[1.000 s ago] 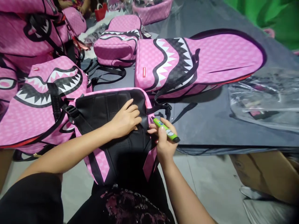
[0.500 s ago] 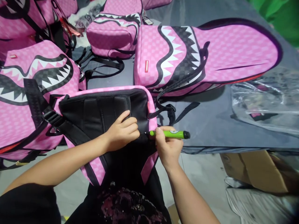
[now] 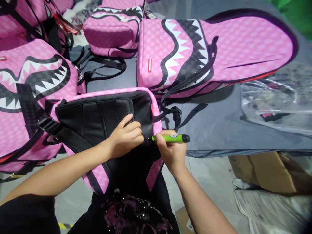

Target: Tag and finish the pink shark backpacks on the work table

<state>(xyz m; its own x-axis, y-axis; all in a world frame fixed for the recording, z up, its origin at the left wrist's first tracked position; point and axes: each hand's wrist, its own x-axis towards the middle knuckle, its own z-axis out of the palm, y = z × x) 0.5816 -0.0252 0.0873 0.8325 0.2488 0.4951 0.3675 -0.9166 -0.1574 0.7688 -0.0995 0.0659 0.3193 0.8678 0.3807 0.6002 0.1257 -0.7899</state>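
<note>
A pink backpack (image 3: 102, 112) with a black padded back panel lies face down in front of me, hanging over the table edge. My left hand (image 3: 125, 136) presses on the black panel, fingers curled and pinching the fabric near its right side. My right hand (image 3: 170, 151) grips a green marker (image 3: 170, 138), held level, its tip touching the black panel just beside my left fingertips.
More pink shark-mouth backpacks lie around: a long one (image 3: 219, 55) at the right back, one (image 3: 29, 94) at the left, a smaller one (image 3: 112, 29) behind. Clear plastic bags (image 3: 275, 97) sit on the grey table (image 3: 219, 130). Cardboard (image 3: 263, 172) lies on the floor.
My right hand turned the green marker from slanted to level and brought its tip to the black panel. My left hand slid slightly down and curled. The view shifted a little.
</note>
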